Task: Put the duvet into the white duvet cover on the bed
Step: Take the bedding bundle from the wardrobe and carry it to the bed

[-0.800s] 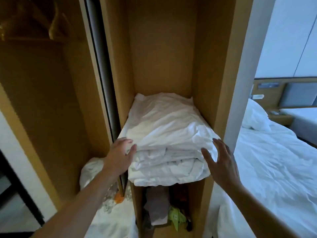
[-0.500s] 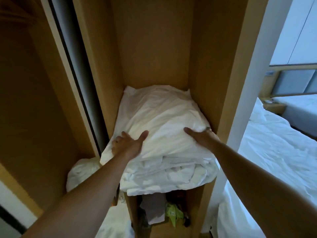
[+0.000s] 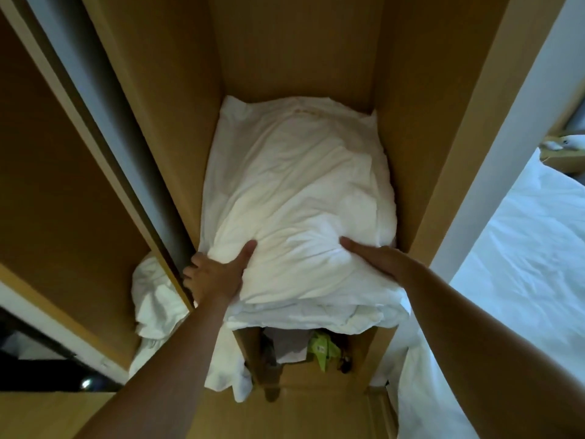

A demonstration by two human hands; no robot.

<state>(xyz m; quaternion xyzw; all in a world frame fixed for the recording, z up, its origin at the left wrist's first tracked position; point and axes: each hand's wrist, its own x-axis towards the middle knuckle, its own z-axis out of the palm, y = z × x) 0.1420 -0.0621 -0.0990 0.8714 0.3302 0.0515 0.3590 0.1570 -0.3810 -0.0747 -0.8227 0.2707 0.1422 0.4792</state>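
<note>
The folded duvet (image 3: 297, 198) lies in the wardrobe (image 3: 411, 122), its front edge overhanging the compartment below. My left hand (image 3: 215, 277) grips its front left corner, thumb spread on top and fingers curled round the side. My right hand (image 3: 376, 258) clasps the front right, thumb on top, fingers hidden; the bed (image 3: 522, 264) is on my right.
</note>
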